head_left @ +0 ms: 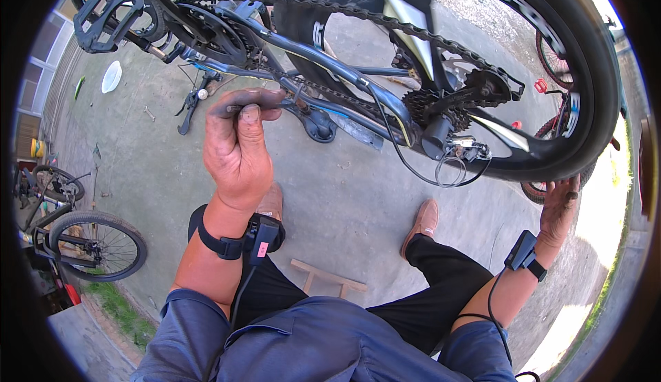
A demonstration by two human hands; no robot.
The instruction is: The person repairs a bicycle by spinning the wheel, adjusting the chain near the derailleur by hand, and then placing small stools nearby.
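Observation:
An upturned bicycle with a blue-grey frame (310, 50) fills the upper part of the view. Its black rear wheel (578, 149) has thick white-marked spokes, and its tread looks smeared. The fingertips of my right hand (559, 210) rest against the lower edge of that wheel, stretched out. My left hand (239, 141) is closed in a pinch just below the frame, beside the kickstand (318, 126). Its fingers are blackened, and what lies between them is hidden. The chain (330, 9) runs from the crankset to the rear sprockets (441, 107) and derailleur (471, 149). A black pedal (110, 17) sticks out at the upper left.
Another bicycle (96, 244) stands at the left, and parts of red-tyred bicycles (551, 58) show behind the wheel. A white bowl-like object (111, 77) and a small wrench-shaped piece (149, 113) lie on the concrete. Between my feet is a low wooden frame (327, 279).

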